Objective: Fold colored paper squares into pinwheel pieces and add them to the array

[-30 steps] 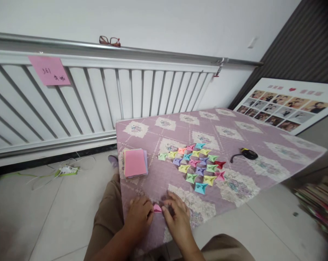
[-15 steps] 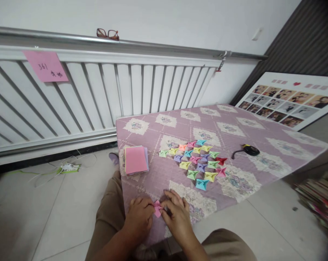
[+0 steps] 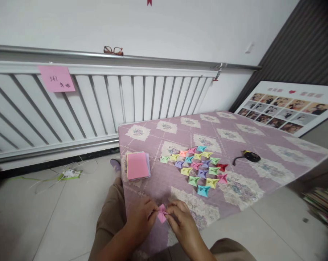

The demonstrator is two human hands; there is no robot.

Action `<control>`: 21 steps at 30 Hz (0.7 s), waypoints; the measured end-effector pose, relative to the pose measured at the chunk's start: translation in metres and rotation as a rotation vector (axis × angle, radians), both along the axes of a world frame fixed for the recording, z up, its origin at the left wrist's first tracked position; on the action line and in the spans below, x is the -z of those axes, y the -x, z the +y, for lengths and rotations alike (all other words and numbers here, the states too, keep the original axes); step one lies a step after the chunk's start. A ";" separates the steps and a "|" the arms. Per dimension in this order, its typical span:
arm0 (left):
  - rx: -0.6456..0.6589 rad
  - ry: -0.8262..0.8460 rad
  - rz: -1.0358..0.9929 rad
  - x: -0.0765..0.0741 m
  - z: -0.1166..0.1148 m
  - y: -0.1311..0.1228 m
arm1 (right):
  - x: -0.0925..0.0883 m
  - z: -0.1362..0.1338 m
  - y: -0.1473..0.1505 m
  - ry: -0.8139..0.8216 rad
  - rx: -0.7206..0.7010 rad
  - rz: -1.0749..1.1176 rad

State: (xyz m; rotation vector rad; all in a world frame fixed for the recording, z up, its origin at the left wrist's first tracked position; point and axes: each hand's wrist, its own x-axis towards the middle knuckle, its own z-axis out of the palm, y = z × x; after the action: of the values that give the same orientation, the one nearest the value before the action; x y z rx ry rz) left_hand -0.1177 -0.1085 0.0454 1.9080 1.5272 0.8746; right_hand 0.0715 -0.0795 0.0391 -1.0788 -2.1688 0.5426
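A small piece of folded pink paper [image 3: 162, 214] is held between my two hands, low over the near edge of the covered table. My left hand [image 3: 142, 215] pinches its left side with thumb and fingers. On the other side, my right hand [image 3: 181, 219] is closed on the right corner, fingertips together. The paper looks diamond-shaped, with creases along its middle. Ahead and to the right stand several small folded paper pieces [image 3: 203, 190] in blue, green, yellow, pink, purple and red. A stack of square coloured paper [image 3: 138, 166], pink on top, lies ahead to the left.
The table has a purple patterned cloth [image 3: 164, 181]. A black corded object [image 3: 251, 156] lies at the right. Behind stands a white radiator [image 3: 142, 96] with glasses [image 3: 113, 50] on its pipe and a pink note [image 3: 57, 78]. A photo board [image 3: 286, 105] leans at the back right. A power strip [image 3: 70, 174] is on the floor.
The view has tilted up slightly. My right hand's fingers have drawn in closer together at the pink paper, which now looks more spread open between both hands.
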 end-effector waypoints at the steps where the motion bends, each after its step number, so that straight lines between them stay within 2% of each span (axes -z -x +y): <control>1: 0.002 -0.018 -0.011 -0.004 0.000 0.000 | -0.006 0.001 0.000 -0.004 -0.007 -0.001; 5: 0.022 -0.072 0.000 -0.017 0.001 0.000 | -0.025 0.004 0.002 -0.020 -0.022 -0.045; 10: 0.036 -0.060 -0.062 -0.030 0.003 0.001 | -0.044 0.007 0.001 0.024 -0.042 -0.082; 16: -0.031 -0.009 -0.267 -0.035 0.005 0.004 | -0.059 0.005 0.000 0.187 -0.041 0.090; 21: -0.076 0.066 -0.461 -0.033 0.006 0.004 | -0.058 0.003 -0.001 0.324 0.063 0.307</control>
State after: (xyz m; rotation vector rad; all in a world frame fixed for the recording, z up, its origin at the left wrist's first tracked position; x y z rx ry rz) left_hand -0.1217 -0.1029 0.0789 1.4759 1.3302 1.1845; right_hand 0.0729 -0.0763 0.0967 -1.1412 -1.8123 0.9873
